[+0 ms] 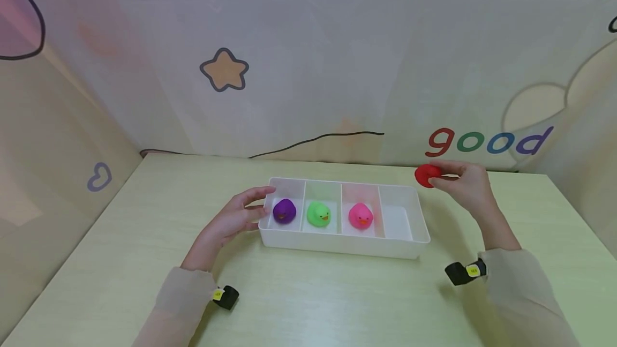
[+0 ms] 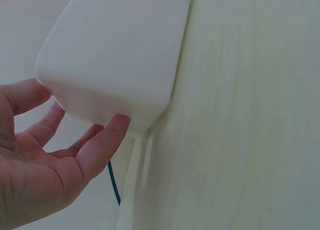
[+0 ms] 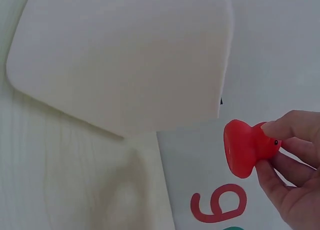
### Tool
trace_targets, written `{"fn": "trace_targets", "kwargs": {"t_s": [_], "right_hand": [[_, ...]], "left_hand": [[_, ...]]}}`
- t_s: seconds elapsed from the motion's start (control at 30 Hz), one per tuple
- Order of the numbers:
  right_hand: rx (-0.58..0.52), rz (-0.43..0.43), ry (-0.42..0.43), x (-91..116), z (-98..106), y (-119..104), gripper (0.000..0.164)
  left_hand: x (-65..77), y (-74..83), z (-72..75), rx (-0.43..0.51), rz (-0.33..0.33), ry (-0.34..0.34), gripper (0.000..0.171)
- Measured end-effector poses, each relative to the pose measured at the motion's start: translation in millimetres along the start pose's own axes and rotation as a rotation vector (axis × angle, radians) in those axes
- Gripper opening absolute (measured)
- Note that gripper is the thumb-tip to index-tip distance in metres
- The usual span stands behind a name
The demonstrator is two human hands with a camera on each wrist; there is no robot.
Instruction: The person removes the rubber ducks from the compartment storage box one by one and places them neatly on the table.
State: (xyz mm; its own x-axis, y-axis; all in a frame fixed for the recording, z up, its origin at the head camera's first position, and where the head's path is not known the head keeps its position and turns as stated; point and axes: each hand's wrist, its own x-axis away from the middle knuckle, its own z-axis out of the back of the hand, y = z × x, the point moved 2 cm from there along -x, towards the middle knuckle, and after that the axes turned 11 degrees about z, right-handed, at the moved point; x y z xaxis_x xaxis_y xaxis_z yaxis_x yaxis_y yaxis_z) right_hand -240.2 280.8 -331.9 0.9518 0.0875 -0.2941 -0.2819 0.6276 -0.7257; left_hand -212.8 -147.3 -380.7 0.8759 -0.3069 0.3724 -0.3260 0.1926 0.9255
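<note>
A white divided box [image 1: 337, 244] stands on the table, split by thin walls into several compartments in a row. A purple rubber duck [image 1: 284, 211] sits in the leftmost one, a light green rubber duck [image 1: 319, 214] beside it, then a pink rubber duck [image 1: 360, 216]; the rightmost compartment holds nothing. Spread fingertips of my left hand [image 1: 239, 212] touch the box's left end, as the left wrist view also shows its end wall [image 2: 95, 103]. Above and beyond the box's right end, my right hand [image 1: 465, 186] pinches a red rubber duck [image 3: 246, 146] between thumb and fingers.
The pale wooden table [image 1: 308, 299] extends around the box. Behind it rises a printed cloth backdrop [image 1: 308, 68] with a star [image 1: 224, 70] and coloured letters [image 1: 489, 142], and it continues at both sides. Black cameras [image 1: 465, 272] are strapped to both wrists.
</note>
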Motion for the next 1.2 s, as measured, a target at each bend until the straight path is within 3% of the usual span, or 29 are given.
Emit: {"fn": "trace_targets", "kwargs": {"t_s": [0.17,0.27,0.33,0.5,0.6,0.83,1.2], "right_hand": [[0.030,-0.042,0.064,-25.8,-14.8,88.1,0.046],[0.080,-0.038,0.051,-35.9,-21.5,119.3,0.047],[0.075,-0.066,0.051,-36.2,-23.2,113.7,0.045],[0.014,-0.133,0.008,-24.3,-21.3,61.1,0.044],[0.018,-0.154,-0.039,-18.9,-21.0,44.4,0.045],[0.020,-0.197,-0.098,-14.4,-23.0,45.3,0.045],[-0.009,-0.244,-0.114,-14.2,-24.1,56.5,0.046]], "left_hand": [[0.3,0.0,-0.8,-0.001,0.002,0.008,0.049],[0.3,-1.0,-1.0,0.002,0.002,0.005,0.050],[0.1,-1.6,-1.0,0.005,0.003,0.007,0.050],[0.2,-2.4,-0.6,0.006,0.001,0.009,0.049],[0.2,-2.9,-0.3,0.010,-0.007,0.001,0.050],[0.0,-3.0,-0.4,0.013,-0.002,0.004,0.050],[-0.9,-3.6,0.2,0.018,-0.006,0.002,0.050]]}}
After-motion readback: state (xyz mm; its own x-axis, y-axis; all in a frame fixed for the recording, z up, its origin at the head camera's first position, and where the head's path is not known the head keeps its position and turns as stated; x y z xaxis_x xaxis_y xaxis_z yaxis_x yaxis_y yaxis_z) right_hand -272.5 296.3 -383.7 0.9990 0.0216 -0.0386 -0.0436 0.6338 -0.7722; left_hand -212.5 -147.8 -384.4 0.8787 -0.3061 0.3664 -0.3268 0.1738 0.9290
